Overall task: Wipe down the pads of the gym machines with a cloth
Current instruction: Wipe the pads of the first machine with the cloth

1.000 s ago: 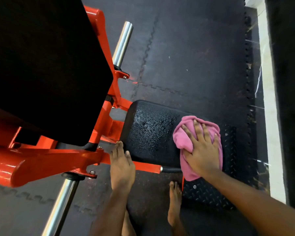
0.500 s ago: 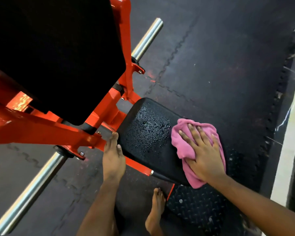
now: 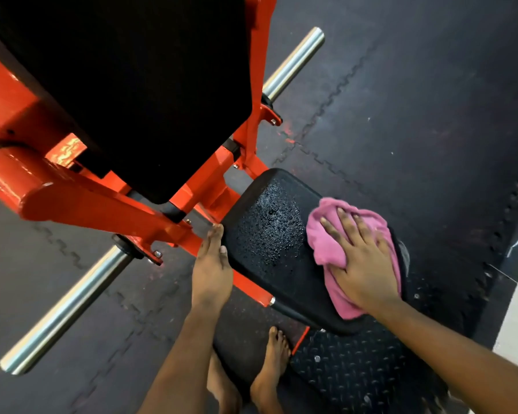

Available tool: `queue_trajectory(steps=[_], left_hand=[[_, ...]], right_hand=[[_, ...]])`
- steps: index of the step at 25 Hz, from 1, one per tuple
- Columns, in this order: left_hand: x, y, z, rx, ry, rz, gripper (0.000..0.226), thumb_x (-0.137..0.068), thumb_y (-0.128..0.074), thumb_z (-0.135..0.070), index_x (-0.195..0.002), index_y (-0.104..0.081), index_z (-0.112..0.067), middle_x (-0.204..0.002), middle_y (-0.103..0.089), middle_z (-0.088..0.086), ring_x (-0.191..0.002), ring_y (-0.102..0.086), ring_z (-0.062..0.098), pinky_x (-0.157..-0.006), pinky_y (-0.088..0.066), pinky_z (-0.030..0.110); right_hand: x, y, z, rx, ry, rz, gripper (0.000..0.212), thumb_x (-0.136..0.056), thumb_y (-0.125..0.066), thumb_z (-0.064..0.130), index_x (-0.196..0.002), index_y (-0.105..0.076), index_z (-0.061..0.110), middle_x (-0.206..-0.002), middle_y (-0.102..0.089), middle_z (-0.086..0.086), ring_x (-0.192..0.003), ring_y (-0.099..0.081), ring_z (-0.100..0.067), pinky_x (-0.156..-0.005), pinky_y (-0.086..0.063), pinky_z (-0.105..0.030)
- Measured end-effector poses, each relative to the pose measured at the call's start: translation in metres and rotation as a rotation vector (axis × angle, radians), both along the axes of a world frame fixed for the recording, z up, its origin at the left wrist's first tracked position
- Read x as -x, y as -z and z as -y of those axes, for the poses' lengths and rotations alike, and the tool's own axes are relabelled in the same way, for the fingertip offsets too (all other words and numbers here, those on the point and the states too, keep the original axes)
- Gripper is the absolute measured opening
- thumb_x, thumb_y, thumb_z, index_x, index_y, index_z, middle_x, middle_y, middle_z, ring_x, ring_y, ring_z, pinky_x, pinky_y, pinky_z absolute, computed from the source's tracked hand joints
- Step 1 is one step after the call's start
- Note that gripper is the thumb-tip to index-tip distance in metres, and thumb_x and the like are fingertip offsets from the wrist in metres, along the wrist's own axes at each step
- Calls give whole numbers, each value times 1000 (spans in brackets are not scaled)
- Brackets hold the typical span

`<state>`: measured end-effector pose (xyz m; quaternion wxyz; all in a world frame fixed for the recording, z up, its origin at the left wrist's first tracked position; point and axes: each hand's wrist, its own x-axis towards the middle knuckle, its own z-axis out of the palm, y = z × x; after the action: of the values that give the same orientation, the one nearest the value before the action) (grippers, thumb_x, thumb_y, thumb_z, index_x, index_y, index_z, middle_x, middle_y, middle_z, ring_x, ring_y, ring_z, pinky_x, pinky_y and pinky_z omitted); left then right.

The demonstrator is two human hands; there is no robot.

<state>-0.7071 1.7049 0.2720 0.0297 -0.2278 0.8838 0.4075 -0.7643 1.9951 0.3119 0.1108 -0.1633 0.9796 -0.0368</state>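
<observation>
Pressing flat on the pink cloth (image 3: 326, 243), the right hand (image 3: 362, 264) has its fingers spread at the right end of the seat pad (image 3: 266, 234). Left hand (image 3: 211, 270): fingers straight, braced on the pad's left edge, holding nothing. The wet, beaded stretch lies between the hands, left of the cloth along the pad's length; the right hand is nearer. Beyond: large back pad (image 3: 132, 85).

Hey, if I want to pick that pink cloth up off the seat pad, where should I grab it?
Probably the bunched folds at the left of the cloth, pinched from above with the fingers. They stand up off the pad and lie clear of the right hand, which presses the rest flat.
</observation>
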Motion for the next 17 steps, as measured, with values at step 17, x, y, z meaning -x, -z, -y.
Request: queue_trajectory(steps=[17], left_hand=[[3,-4,-2,22,18,70,49,-105,-38,-13,-154,-37,-17,-160,-33,0,-149,-28,20,-119,-18,25]], right_hand=[[6,5,28,15,-7,-32,75,-91,-38,54,-161,-17,40,-171,-8,4,-157,-9,-25,-123,-17,-54]])
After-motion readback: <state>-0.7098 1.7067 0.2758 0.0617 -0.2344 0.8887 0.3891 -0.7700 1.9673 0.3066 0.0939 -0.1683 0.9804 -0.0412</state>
